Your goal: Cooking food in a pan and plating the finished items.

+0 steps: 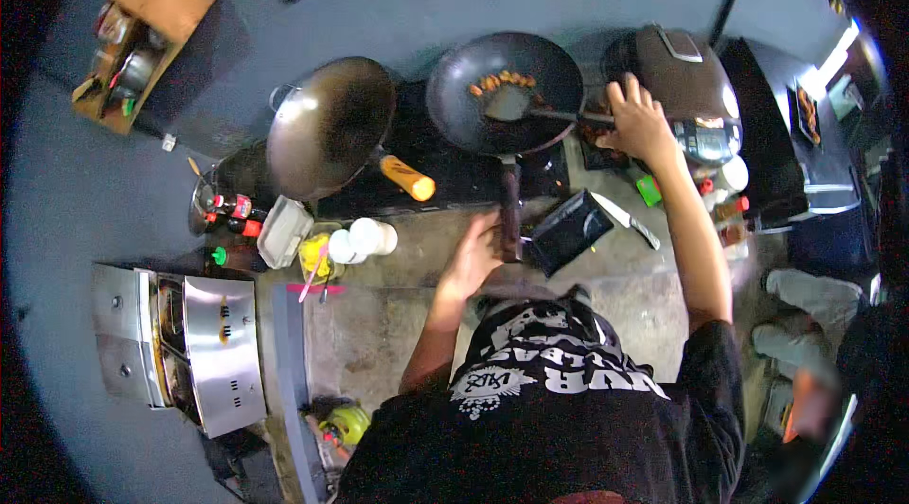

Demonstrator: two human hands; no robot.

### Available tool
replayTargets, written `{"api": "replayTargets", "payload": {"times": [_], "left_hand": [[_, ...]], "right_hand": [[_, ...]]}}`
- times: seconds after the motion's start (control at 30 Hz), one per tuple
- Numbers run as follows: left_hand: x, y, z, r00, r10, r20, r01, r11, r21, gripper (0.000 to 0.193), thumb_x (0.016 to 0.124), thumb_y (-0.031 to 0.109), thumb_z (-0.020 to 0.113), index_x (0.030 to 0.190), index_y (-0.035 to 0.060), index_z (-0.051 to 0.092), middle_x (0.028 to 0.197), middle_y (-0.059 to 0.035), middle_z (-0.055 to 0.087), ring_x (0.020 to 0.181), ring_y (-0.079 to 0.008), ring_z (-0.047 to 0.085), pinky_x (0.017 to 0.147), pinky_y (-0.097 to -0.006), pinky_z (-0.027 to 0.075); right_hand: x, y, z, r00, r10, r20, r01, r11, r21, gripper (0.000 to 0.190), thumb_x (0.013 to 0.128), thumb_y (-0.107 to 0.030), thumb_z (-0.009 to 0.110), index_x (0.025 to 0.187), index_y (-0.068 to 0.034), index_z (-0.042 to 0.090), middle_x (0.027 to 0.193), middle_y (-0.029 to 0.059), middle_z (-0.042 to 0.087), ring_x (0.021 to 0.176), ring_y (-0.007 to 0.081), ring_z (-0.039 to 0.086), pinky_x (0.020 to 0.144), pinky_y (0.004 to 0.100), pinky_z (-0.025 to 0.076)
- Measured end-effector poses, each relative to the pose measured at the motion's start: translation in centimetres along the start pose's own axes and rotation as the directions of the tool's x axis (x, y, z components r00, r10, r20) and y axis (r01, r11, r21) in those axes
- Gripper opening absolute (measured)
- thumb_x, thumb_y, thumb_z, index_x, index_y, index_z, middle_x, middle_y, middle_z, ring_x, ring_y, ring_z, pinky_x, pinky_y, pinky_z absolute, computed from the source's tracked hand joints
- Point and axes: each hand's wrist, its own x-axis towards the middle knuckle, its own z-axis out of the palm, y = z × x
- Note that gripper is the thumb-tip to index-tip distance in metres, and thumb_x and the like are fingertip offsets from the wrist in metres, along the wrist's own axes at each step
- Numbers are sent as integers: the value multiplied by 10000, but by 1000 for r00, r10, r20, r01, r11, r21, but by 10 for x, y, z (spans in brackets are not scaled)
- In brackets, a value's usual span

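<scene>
A dark wok (454, 89) holds several browned food pieces (503, 80) and a metal spatula (508, 103). The spatula's handle points right, ending at my right hand (641, 122), whose fingers are spread; whether it grips the handle is unclear. My left hand (472, 255), blurred, is beside the wok's long handle (510, 209) with its fingers apart, holding nothing visible. Right of that handle lie a black rectangular tray (570, 233) and a kitchen knife (625, 220). A second wok (330, 128) with a wooden handle (407, 178) is tilted at the left.
A rice cooker (671, 78) stands behind my right hand, with bottles (731, 209) before it. At left are a yellow-filled container (314, 254), white tubs (363, 238), a clamshell box (284, 231) and sauce bottles (234, 206). Part of another person (813, 323) shows at far right.
</scene>
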Motion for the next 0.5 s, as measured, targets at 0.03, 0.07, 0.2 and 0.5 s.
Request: {"api": "replayTargets", "payload": {"times": [0.03,0.07,0.2,0.5], "left_hand": [[15,5,9,996,-35,83,29,997,71,406,880,390,388,1104,56,440,1072,-116,540,921,-257,553,788,-408,447],[23,11,15,998,-19,56,15,997,81,336,861,314,472,1092,71,447,1072,-140,538,893,-273,569,728,-388,476],[59,9,20,991,-131,-24,132,989,64,267,820,312,546,969,93,512,764,-65,586,612,-178,569,485,-277,457],[32,39,35,993,74,88,-110,841,531,299,753,278,532,534,80,486,430,-36,469,351,-135,435,373,-273,359]], "right_hand": [[20,-3,7,964,66,258,-38,993,-113,731,631,-364,702,1161,-44,313,1188,241,391,945,352,534,711,384,487],[38,1,26,944,23,330,5,997,-82,847,582,-381,737,1205,-54,265,1166,229,423,820,342,594,605,366,515],[59,3,54,853,-111,510,72,993,96,748,658,-285,687,1211,-34,252,996,253,538,817,335,593,656,400,489],[18,-8,0,910,-167,379,-22,894,447,331,756,-214,551,1032,-33,526,956,241,559,928,377,524,785,431,423]]}}
